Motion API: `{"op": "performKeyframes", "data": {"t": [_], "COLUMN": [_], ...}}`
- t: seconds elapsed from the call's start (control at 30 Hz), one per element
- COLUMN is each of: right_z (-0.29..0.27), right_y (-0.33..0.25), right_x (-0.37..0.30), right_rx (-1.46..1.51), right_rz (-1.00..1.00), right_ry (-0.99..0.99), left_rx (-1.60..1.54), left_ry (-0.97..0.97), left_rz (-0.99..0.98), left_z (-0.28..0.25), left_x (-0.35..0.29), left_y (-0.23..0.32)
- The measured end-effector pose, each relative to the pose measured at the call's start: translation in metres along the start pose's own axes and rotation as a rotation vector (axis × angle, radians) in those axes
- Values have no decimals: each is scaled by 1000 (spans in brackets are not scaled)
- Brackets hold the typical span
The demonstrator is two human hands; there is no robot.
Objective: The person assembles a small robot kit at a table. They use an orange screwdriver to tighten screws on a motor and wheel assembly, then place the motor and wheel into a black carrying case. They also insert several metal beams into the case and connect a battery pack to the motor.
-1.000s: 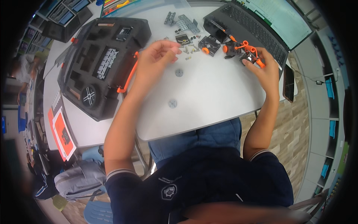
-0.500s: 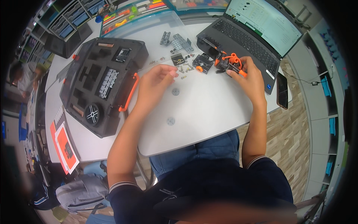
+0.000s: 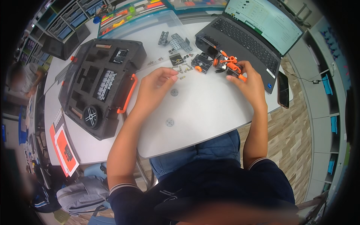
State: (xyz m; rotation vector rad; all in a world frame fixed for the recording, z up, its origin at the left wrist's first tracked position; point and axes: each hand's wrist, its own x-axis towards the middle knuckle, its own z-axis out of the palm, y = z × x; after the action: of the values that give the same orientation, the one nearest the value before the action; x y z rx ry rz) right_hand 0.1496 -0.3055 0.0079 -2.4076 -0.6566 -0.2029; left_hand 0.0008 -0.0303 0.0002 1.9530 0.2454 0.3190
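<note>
Orange-and-black assembly (image 3: pixel 227 64) sits right at the front edge of the laptop (image 3: pixel 240 39), and from my distant seat I see it at the fingertips of the right hand (image 3: pixel 250 84). The grip takes only its near right end, an orange piece between thumb and fingers; the rest juts out past the fingertips, away from the palm. Those fingers cover part of the contact, so I can't say how firmly they press.

My left hand (image 3: pixel 157 84) hangs over the table (image 3: pixel 210 112), well to the left of the laptop. I read its thumb and fingertips as curled close together, leaving a narrow gap; whether something tiny sits there I cannot tell.

Left of the laptop's front edge I see a black block (image 3: pixel 200 61) with an orange ring, then small fasteners (image 3: pixel 181 69) and grey perforated plates (image 3: pixel 181 42). Farther left of the laptop is a black case (image 3: pixel 135 56). Just to the laptop's right lies a phone (image 3: pixel 283 90).
</note>
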Motion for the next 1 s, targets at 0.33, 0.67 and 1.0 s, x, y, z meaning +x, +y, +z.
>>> {"op": "performKeyframes", "data": {"t": [0.33,0.67,1.0], "right_z": [15,10,15], "right_y": [4,-7,-11], "right_x": [-8,-13,-22], "right_rx": [-109,-41,-96], "right_rz": [-24,4,-31], "right_ry": [171,53,42], "left_rx": [-2,3,12], "left_ry": [-19,-8,-3], "left_rz": [41,32,44], "left_z": [0,1,2], "left_x": [0,-1,-1], "left_y": [0,0,0]}}
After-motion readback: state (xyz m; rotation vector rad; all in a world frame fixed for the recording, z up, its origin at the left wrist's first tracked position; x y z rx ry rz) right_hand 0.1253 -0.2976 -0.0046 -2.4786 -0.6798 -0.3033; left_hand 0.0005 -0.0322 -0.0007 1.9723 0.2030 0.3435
